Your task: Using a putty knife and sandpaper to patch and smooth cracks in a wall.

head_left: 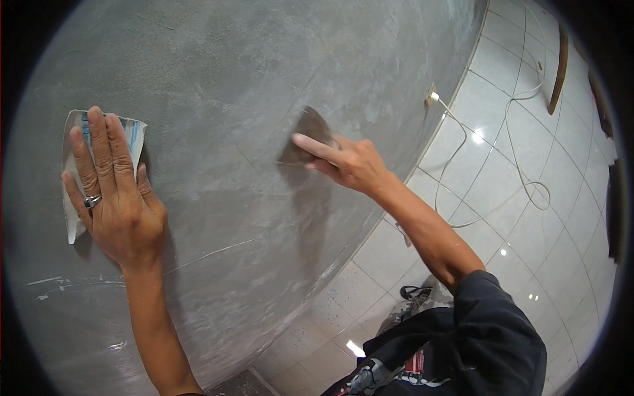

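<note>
My left hand (124,198) lies flat with its fingers stretched over a sheet (74,135) of what looks like sandpaper, pressing it to the grey wall (218,86). The sheet's visible face is white with blue print, and its edges are rough and slightly curled. To the right, my right hand (353,162) grips a dark, flat scraper blade (310,129) with fingers laid along it. The blade is against or very close to the wall; its handle, if any, is hidden by the hand.
Pale streaks and a thin line mark the wall surface. White floor tiles (502,158) run along the wall's right edge. A white cable (462,135) comes from a fitting (432,98) low on the wall and loops over the tiles. A curved brown wooden piece (560,69) stands beyond.
</note>
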